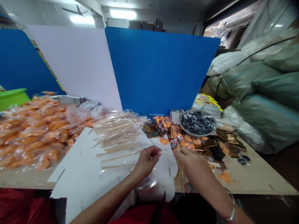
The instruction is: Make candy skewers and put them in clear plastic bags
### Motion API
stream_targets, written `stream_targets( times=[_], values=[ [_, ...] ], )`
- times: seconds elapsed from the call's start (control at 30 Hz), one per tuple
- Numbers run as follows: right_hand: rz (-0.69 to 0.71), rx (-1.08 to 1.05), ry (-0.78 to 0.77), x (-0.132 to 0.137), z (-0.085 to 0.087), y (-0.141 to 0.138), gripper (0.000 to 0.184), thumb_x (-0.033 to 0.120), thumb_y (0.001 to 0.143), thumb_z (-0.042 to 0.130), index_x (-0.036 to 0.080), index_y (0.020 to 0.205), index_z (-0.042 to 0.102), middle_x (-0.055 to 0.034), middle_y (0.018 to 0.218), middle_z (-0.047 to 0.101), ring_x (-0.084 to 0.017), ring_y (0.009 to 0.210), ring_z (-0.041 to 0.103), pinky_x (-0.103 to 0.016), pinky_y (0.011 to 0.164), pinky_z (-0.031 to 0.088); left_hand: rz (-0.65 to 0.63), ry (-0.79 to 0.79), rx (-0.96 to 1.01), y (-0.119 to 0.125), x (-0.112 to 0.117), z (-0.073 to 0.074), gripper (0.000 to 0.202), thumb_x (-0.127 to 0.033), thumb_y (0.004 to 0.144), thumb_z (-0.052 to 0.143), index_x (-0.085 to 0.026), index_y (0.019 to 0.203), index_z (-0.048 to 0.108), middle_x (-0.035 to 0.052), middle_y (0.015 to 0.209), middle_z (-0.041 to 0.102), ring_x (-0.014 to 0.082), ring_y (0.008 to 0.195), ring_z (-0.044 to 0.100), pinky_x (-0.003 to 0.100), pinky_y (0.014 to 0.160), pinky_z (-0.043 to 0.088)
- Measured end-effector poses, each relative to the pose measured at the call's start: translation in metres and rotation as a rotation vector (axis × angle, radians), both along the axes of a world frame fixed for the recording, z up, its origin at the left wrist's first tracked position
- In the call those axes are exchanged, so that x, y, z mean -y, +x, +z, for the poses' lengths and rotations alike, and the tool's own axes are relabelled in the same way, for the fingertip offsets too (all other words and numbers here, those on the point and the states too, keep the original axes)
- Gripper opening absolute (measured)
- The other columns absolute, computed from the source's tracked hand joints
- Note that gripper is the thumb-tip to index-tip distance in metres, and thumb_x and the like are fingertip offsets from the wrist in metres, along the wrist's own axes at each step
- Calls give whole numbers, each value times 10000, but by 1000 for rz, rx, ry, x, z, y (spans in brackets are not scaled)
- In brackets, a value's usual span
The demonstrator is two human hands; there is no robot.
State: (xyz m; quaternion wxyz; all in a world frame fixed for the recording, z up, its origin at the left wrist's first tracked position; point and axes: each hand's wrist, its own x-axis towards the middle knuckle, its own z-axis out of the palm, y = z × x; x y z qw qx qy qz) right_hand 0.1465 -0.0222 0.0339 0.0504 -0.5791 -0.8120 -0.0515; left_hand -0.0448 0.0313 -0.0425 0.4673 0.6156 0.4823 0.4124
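Note:
My left hand point(148, 158) is closed in a pinch over the white cardboard, with a bit of clear plastic sleeve point(159, 152) at its fingertips. A thin pale stick point(167, 153) spans the small gap towards my right hand point(192, 163), whose fingers are closed around its end. Beneath the right hand lies a bundle of loose wooden sticks point(179, 177). Left of my hands, many wooden sticks in clear sleeves point(119, 130) are spread in rows on the white cardboard point(77, 177). Below my left hand sits crumpled clear plastic point(147, 184).
Plastic-wrapped orange pieces point(35, 133) heap at the left. A round tray point(198, 134) of dark wrapped items stands right, among gold packets point(232, 146) and orange pieces. Blue panel point(161, 71) closes off the back. Large sacks point(268, 115) pile beyond the right edge.

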Motion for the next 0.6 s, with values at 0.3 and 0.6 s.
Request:
stream_targets(
  times=[0.3, 0.6],
  values=[
    [203, -168, -186, -9, -5, 10, 204, 159, 894, 545, 225, 723, 635, 18, 745, 622, -134, 687, 600, -248, 570, 296, -239, -123, 61, 6, 13, 29, 270, -343, 792, 571, -107, 741, 693, 62, 723, 679, 179, 723, 592, 263, 693, 446],
    [227, -220, -115, -2, 4, 10, 150, 122, 853, 584, 206, 735, 627, 13, 723, 642, -142, 647, 603, -256, 548, 312, -449, -210, 131, 21, 19, 40, 330, -389, 820, 552, -98, 746, 689, 62, 705, 659, 161, 703, 585, 266, 701, 448]
  ],
)
